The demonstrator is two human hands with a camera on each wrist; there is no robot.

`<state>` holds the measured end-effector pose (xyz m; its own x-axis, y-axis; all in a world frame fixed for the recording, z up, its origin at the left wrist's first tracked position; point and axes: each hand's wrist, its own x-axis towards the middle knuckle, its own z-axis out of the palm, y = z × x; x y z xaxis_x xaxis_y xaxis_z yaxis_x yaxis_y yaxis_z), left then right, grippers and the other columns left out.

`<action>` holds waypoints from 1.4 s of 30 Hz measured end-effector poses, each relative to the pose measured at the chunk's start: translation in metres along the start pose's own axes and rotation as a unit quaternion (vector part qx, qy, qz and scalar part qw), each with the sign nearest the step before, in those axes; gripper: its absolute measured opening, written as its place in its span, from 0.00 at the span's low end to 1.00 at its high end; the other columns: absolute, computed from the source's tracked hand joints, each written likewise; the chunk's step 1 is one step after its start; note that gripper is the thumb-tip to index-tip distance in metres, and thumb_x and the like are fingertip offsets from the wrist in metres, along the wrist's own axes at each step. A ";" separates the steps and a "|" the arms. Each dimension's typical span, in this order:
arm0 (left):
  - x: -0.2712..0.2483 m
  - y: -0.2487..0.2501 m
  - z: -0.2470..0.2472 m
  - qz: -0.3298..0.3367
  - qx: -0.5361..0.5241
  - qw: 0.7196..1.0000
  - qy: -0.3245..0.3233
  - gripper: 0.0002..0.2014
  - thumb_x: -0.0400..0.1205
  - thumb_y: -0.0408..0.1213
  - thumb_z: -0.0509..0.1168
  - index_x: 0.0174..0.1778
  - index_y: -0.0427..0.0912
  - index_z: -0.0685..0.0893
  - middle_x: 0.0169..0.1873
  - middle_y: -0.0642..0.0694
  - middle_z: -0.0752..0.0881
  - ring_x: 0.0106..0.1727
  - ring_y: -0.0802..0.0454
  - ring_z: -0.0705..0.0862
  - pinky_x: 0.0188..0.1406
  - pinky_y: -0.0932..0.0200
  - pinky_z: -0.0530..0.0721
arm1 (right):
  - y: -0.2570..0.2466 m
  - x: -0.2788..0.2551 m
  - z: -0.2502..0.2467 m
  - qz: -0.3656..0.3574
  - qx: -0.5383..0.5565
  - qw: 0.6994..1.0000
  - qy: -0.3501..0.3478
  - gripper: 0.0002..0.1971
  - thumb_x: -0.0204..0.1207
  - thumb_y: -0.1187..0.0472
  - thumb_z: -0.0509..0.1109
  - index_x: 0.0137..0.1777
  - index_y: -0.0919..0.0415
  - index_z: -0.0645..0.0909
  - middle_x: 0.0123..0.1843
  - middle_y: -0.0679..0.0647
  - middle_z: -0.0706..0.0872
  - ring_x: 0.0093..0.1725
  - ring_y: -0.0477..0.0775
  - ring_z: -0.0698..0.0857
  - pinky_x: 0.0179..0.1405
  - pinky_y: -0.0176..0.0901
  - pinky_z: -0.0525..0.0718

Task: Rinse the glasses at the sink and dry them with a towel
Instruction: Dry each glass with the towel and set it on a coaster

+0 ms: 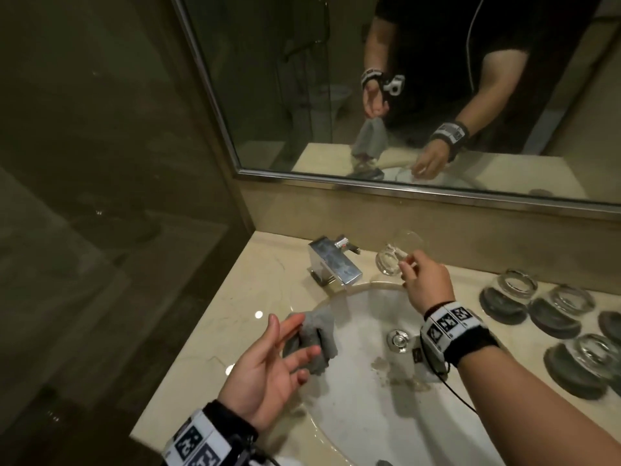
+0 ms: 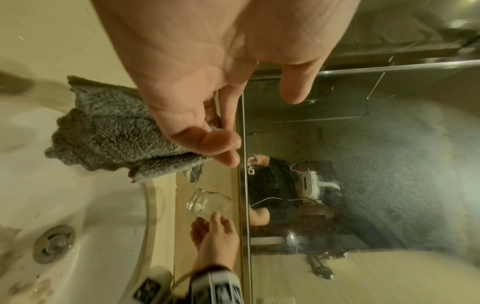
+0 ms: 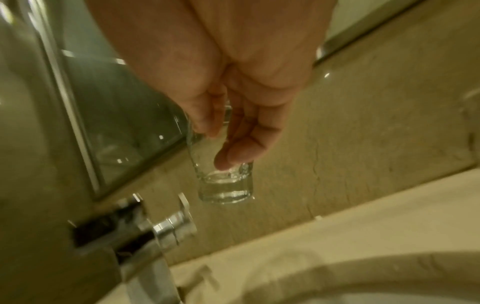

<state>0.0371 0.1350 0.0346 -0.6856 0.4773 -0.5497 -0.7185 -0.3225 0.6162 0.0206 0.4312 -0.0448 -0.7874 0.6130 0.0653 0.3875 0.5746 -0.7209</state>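
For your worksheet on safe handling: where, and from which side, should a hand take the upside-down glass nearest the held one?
Probably round the side wall of the upside-down glass, just under its thick base, coming from above. It stands rim-down on a dark coaster, so the rim is out of reach, and other glasses crowd its right.

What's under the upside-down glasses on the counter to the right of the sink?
Each upturned glass sits on a dark round coaster on the counter. The coaster parts beneath the glasses are only dimly visible; one coaster is cut off by the frame edge.
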 end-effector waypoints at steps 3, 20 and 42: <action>0.000 -0.003 0.017 -0.009 0.028 0.999 -0.024 0.30 0.75 0.54 0.60 0.68 0.38 0.81 0.64 0.37 0.83 0.49 0.43 0.85 0.34 0.56 0.80 | -0.019 -0.043 -0.044 -0.047 0.043 0.998 -0.005 0.05 0.82 0.58 0.67 0.45 0.56 0.79 0.36 0.54 0.88 0.36 0.55 0.87 0.36 0.43 0.84; -0.010 -0.027 0.095 -0.007 0.088 0.980 -0.179 0.48 0.62 0.69 0.73 0.72 0.39 0.78 0.67 0.31 0.82 0.51 0.41 0.88 0.36 0.57 0.88 | -0.059 -0.157 -0.103 0.076 0.763 0.605 -0.217 0.16 0.65 0.59 0.83 0.46 0.64 0.80 0.34 0.63 0.83 0.27 0.53 0.82 0.26 0.41 0.83; -0.008 -0.030 0.078 0.027 0.184 0.974 -0.126 0.21 0.73 0.52 0.65 0.49 0.39 0.92 0.50 0.34 0.90 0.43 0.44 0.88 0.39 0.55 0.85 | -0.034 -0.162 -0.091 -0.092 0.423 0.886 -0.167 0.05 0.83 0.65 0.63 0.47 0.62 0.79 0.38 0.59 0.88 0.34 0.54 0.85 0.36 0.47 0.84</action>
<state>0.0733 0.2042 0.0644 -0.6374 0.6685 -0.3832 -0.5594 -0.0593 0.8268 0.1788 0.3618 0.0322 -0.9527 0.2751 0.1288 -0.1481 -0.0504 -0.9877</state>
